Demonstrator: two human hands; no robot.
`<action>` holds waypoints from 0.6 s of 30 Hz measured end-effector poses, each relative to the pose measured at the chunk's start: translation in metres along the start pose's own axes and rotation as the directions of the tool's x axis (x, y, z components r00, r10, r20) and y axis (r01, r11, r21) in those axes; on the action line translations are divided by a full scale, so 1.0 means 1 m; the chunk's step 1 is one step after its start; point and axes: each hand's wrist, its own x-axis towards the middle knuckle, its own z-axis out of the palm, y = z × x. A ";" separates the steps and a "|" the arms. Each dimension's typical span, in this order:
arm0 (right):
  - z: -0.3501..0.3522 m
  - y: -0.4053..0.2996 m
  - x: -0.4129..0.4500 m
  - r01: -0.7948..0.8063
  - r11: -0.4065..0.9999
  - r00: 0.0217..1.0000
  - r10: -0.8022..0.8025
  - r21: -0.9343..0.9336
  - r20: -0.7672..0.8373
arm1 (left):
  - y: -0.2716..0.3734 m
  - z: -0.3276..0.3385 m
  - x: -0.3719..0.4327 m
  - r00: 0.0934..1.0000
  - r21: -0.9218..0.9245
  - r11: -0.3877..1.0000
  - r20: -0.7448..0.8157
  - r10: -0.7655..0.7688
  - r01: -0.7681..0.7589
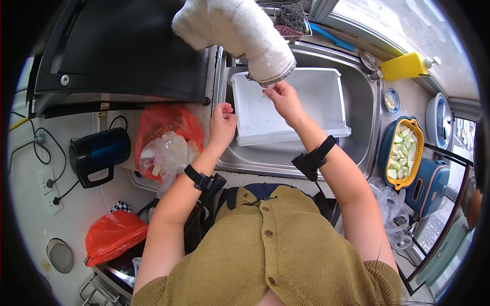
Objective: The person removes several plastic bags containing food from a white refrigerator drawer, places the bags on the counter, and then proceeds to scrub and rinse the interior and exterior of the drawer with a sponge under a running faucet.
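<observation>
A white plastic bin, perhaps a drawer (306,103), lies in the stainless steel sink (360,111). Over its left part is my right hand (284,100), thumb and fingertips pinched together near the lower end of a hanging white cloth (264,42); a small clear bit shows at the fingertips, too small to name. Whether the fingers grip the cloth cannot be told. My left hand (223,123) is at the bin's left edge, its fingers loosely curled, with nothing seen in it. The cloth hides part of the bin's far rim and the faucet area.
Left of the sink stand a red plastic bag (168,114) with a clear bag and an electric kettle (101,153). On the right are a yellow pump bottle (405,66), a small bowl (392,100) and a yellow colander of cut green vegetable pieces (419,153). A blue brush handle (333,37) lies behind.
</observation>
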 end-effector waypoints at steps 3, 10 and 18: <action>0.009 0.005 -0.002 -0.184 0.931 0.980 0.150 0.315 0.127 | 0.040 0.006 0.022 0.971 -0.318 0.935 0.225 -0.086 0.156; -0.020 -0.011 -0.012 -0.130 0.960 0.991 0.121 0.249 0.054 | 0.083 0.044 0.055 0.843 -0.572 0.687 0.526 -0.110 0.447; -0.154 0.022 -0.050 -0.072 0.775 0.957 -0.123 -0.628 -0.262 | 0.110 0.054 0.059 0.797 -0.344 0.875 0.599 -0.076 0.342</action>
